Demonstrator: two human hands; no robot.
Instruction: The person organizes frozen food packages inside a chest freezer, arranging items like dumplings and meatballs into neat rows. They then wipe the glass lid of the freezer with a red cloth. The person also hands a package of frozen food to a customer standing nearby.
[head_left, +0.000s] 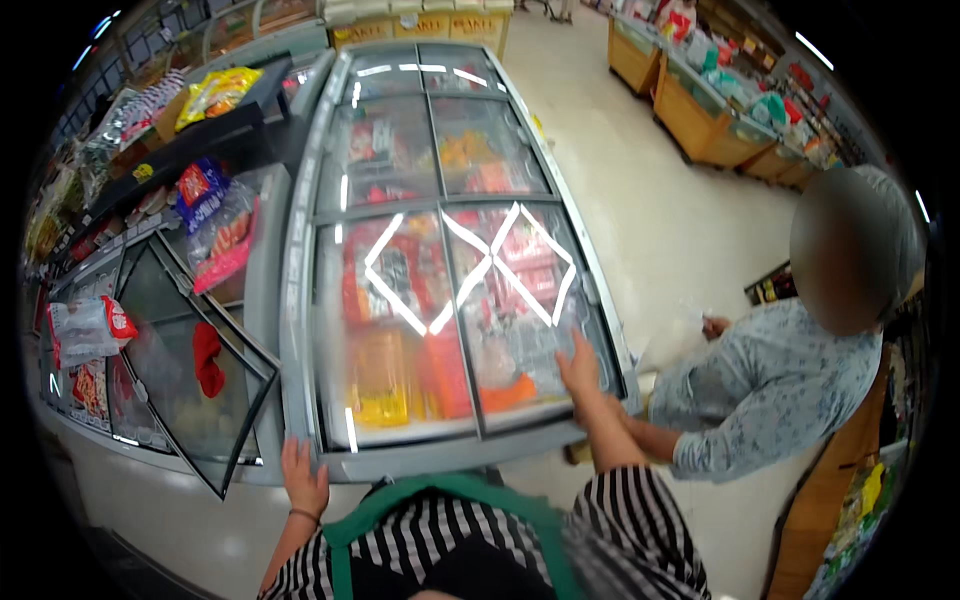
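Note:
A long chest freezer (480, 450) with a framed glass lid stands before me, and packaged food shows through the glass. At its near left corner is my left hand (306, 478), fingers apart and holding nothing; whether it touches the rim I cannot tell. Over the near right pane my right hand (581, 367) reaches out with nothing in it. Under the glass near it lie an orange package (510, 394) and pinkish-red packs (525, 262). A yellow package (381, 381) shows farther left. Another person's forearm (652, 439) runs up to my right forearm, its hand partly hidden there.
On the left, a second freezer carries a tilted glass lid (202, 427) with a red cloth (208, 360) on it. A bag of frozen food (225, 232) lies behind. A person in a patterned shirt (757, 390) stands at right, near wooden display bins (697, 124).

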